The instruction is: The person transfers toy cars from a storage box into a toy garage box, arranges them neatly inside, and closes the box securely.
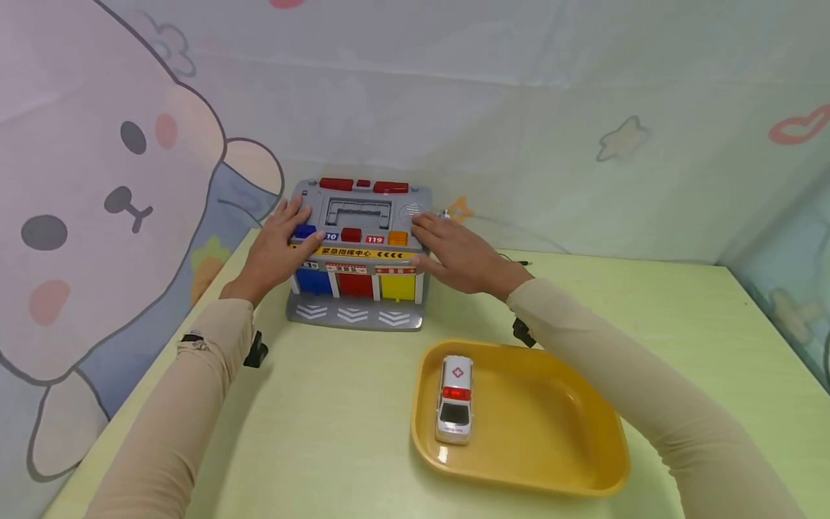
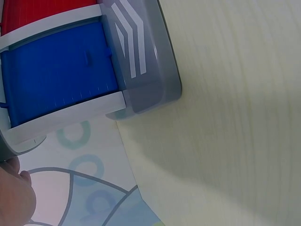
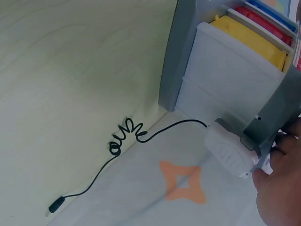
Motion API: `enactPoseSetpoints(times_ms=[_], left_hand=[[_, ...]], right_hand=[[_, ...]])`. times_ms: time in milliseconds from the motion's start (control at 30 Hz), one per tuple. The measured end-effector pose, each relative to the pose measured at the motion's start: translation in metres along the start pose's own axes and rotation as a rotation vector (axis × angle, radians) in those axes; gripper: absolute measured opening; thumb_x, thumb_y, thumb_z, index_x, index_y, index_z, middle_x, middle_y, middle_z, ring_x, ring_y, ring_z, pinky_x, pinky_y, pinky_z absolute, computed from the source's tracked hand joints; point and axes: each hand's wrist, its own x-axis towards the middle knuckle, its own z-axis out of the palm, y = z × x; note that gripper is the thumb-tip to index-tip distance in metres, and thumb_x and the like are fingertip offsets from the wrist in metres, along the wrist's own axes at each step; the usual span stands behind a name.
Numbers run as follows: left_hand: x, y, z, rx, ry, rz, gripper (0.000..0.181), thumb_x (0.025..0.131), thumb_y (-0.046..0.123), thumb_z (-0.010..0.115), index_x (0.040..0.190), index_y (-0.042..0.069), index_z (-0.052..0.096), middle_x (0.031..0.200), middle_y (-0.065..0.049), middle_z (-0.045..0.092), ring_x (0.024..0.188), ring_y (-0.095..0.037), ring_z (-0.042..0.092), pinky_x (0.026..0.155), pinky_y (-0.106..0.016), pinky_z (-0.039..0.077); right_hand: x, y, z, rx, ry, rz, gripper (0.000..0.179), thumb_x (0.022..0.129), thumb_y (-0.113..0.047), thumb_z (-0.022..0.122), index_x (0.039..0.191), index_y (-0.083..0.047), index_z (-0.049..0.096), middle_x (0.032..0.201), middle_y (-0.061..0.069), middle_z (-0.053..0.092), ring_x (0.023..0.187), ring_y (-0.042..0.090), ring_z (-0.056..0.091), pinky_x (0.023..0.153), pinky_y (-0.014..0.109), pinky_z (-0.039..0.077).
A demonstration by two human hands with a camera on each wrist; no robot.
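A grey toy garage (image 1: 353, 314) stands upright at the back of the table, with blue (image 2: 59, 70), red and yellow doors (image 3: 251, 40) along its front, all lowered. My left hand (image 1: 275, 245) rests on the left edge of its roof, thumb stretched toward the front buttons. On the opposite side, my right hand (image 1: 463, 252) lies across the roof's right edge with its thumb at the front sign strip. Close to the right hand, a white handset-like piece (image 3: 230, 148) hangs at the garage's side, joined to a coiled black cord (image 3: 171, 125).
Nearer me, a yellow tray (image 1: 532, 479) sits on the table, partly below my right forearm. Inside its left end is a white toy ambulance (image 1: 456, 418) with a red light bar. A patterned cloth backdrop (image 1: 551, 144) rises right behind the garage.
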Motion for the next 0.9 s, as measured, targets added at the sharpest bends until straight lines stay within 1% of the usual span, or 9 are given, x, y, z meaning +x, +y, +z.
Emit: enactPoseSetpoints(times_ms=[67, 133, 267, 467, 633, 800, 900], left_hand=[[0.000, -0.001, -0.001, 0.004, 0.000, -0.004, 0.074, 0.099, 0.050, 0.053, 0.158, 0.013, 0.028, 0.170, -0.004, 0.012, 0.158, -0.028, 0.001, 0.123, -0.063, 0.009], [-0.001, -0.001, -0.002, 0.003, -0.002, -0.006, 0.075, 0.099, 0.051, 0.052, 0.158, 0.013, 0.027, 0.170, -0.004, 0.011, 0.158, -0.028, 0.000, 0.123, -0.063, 0.008], [-0.001, 0.000, -0.002, 0.000, 0.001, -0.004, 0.074, 0.099, 0.050, 0.053, 0.158, 0.013, 0.027, 0.170, -0.004, 0.012, 0.158, -0.026, -0.001, 0.123, -0.063, 0.009], [0.001, 0.001, 0.001, -0.002, -0.001, 0.003, 0.074, 0.099, 0.049, 0.053, 0.158, 0.013, 0.028, 0.170, -0.004, 0.012, 0.158, -0.026, 0.000, 0.123, -0.062, 0.010], [-0.001, 0.001, -0.001, 0.019, 0.008, 0.018, 0.075, 0.099, 0.047, 0.053, 0.159, 0.010, 0.026, 0.169, -0.007, 0.013, 0.158, -0.026, 0.001, 0.124, -0.059, 0.011], [-0.005, 0.000, -0.006, 0.044, -0.021, 0.015, 0.077, 0.099, 0.047, 0.052, 0.160, 0.012, 0.022, 0.169, -0.009, 0.012, 0.158, -0.026, 0.002, 0.124, -0.059, 0.012], [-0.005, 0.000, -0.009, 0.070, -0.028, 0.012, 0.078, 0.099, 0.047, 0.052, 0.161, 0.012, 0.019, 0.169, -0.011, 0.012, 0.158, -0.029, 0.006, 0.123, -0.060, 0.014]], right_hand=[[0.001, 0.001, 0.003, -0.040, 0.000, -0.003, 0.074, 0.104, -0.056, 0.034, 0.161, -0.011, 0.019, 0.169, 0.004, 0.014, 0.158, 0.024, 0.007, 0.128, 0.043, 0.005], [0.002, 0.002, 0.005, -0.056, 0.007, -0.006, 0.075, 0.103, -0.058, 0.033, 0.161, -0.012, 0.017, 0.170, 0.004, 0.013, 0.158, 0.023, 0.007, 0.128, 0.044, 0.004], [0.002, 0.002, 0.007, -0.057, 0.022, -0.018, 0.076, 0.104, -0.057, 0.033, 0.161, -0.011, 0.016, 0.170, 0.005, 0.013, 0.158, 0.023, 0.007, 0.128, 0.045, 0.004], [-0.001, 0.004, 0.007, -0.097, 0.026, -0.019, 0.075, 0.104, -0.057, 0.033, 0.161, -0.011, 0.016, 0.170, 0.005, 0.012, 0.158, 0.024, 0.008, 0.128, 0.046, 0.004], [0.001, 0.001, 0.009, -0.083, 0.021, -0.017, 0.076, 0.104, -0.057, 0.033, 0.161, -0.010, 0.015, 0.170, 0.005, 0.011, 0.158, 0.023, 0.007, 0.128, 0.043, 0.002], [0.002, -0.004, 0.012, -0.085, 0.014, -0.012, 0.076, 0.104, -0.056, 0.033, 0.161, -0.009, 0.014, 0.170, 0.006, 0.011, 0.158, 0.024, 0.008, 0.128, 0.042, 0.004], [0.004, -0.006, 0.013, -0.090, 0.015, -0.015, 0.076, 0.104, -0.056, 0.033, 0.161, -0.009, 0.014, 0.170, 0.006, 0.011, 0.158, 0.024, 0.008, 0.128, 0.042, 0.004]])
